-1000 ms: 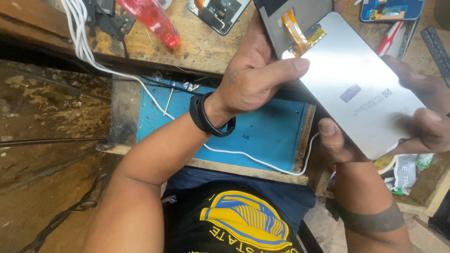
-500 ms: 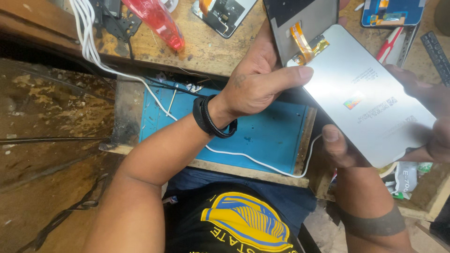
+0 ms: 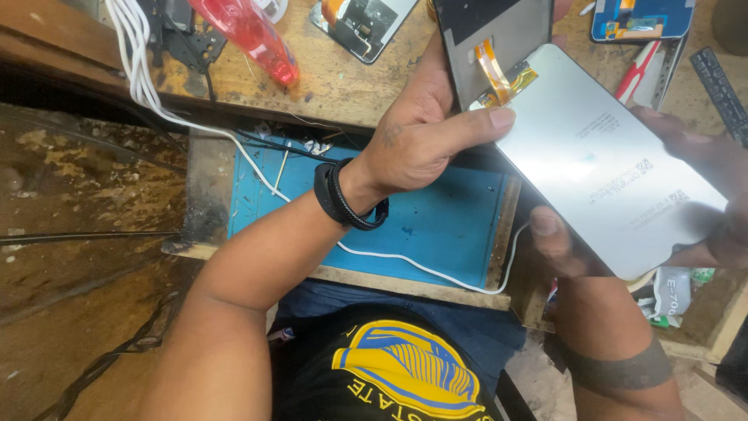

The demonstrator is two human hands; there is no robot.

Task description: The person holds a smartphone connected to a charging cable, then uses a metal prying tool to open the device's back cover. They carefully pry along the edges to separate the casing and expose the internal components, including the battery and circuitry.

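Both hands grip a silvery rectangular display panel (image 3: 608,168), held tilted above the workbench at the right of the view. The left hand (image 3: 425,140) pinches its upper left corner, thumb (image 3: 483,123) pressed flat along the panel's edge with the other fingers curled behind, just beside an orange flex ribbon (image 3: 499,74) that folds off the panel's top. The right hand (image 3: 701,195) clamps the opposite end: its thumb (image 3: 557,238) pushes against the lower edge, while blurred fingers (image 3: 678,136) wrap over the far long side. Behind the ribbon, a dark grey phone frame (image 3: 499,35) stands partly hidden by the left hand. A black band (image 3: 343,199) circles the left wrist. Beneath the left forearm lies a blue work mat (image 3: 436,226) in a wooden tray, with a white cable (image 3: 421,265) running across it. On the wooden bench top (image 3: 335,78) farther away rest a red translucent bottle (image 3: 245,31), an opened phone (image 3: 362,23) showing its insides, and a blue-edged phone (image 3: 639,19) near the top right corner.
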